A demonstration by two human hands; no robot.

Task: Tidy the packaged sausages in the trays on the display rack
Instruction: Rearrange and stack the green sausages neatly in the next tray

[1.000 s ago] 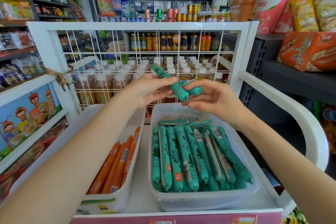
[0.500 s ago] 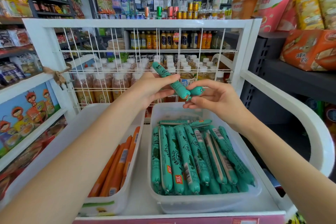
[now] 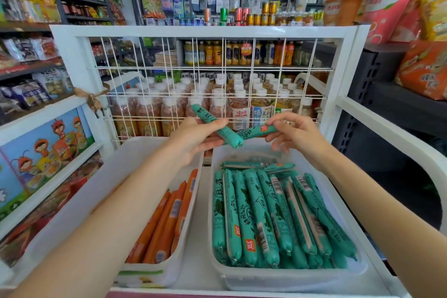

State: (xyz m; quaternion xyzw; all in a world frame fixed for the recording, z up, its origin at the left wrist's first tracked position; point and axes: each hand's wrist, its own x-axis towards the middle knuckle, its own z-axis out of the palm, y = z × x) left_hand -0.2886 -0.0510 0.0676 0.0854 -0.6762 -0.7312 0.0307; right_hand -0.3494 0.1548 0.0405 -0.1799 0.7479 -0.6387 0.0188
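My left hand point(image 3: 193, 139) grips a green packaged sausage point(image 3: 226, 132) that slants down to the right. My right hand point(image 3: 294, 133) pinches a second green sausage point(image 3: 257, 131) lying nearly level. The two sausages cross above the back of the right tray point(image 3: 285, 278). That clear plastic tray holds several green sausages point(image 3: 271, 215) laid lengthwise, with a few lying crosswise at its far end. The left tray point(image 3: 154, 273) holds several orange sausages point(image 3: 167, 220), partly hidden by my left forearm.
Both trays sit on a white display rack point(image 3: 205, 31) with a wire grid back point(image 3: 210, 94). Bottled drinks point(image 3: 242, 109) stand behind the grid. Packed store shelves surround the rack, with orange snack bags point(image 3: 425, 68) at right.
My right hand has drawn its sausage out to the right, so more of it shows beside the one in my left hand. The view has dropped slightly.
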